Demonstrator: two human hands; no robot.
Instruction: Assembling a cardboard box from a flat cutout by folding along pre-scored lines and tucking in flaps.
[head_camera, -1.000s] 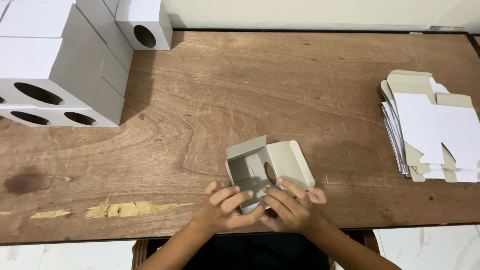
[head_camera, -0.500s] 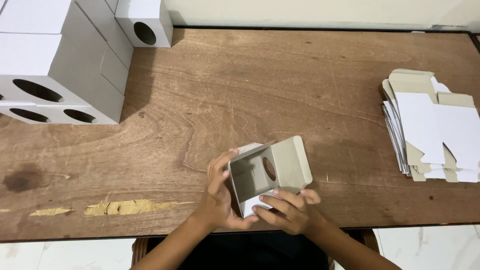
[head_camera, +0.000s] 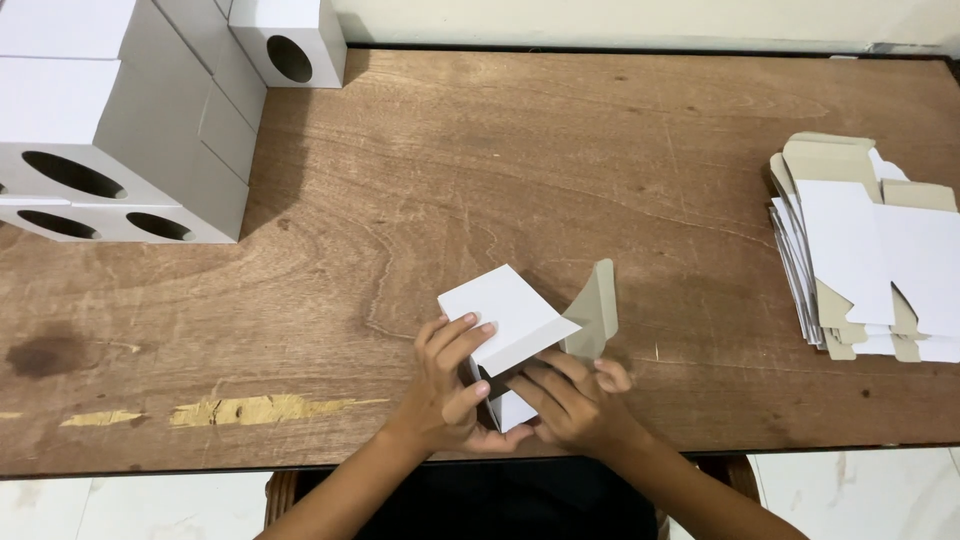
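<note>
Fingers of my left hand (head_camera: 452, 385) wrap around the small white carton (head_camera: 507, 322), gripping its left side, while my right hand (head_camera: 568, 400) clasps its lower right corner. It sits tilted near the front edge of the wooden table (head_camera: 520, 170), its grey flap (head_camera: 596, 312) standing open.

stacked white boxes (head_camera: 110, 130), flat carton blanks (head_camera: 870, 250), wooden table (head_camera: 520, 160)

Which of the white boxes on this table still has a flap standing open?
The box held in both hands, left hand and right hand; its grey flap sticks out. The stacked boxes at far left are closed.
</note>
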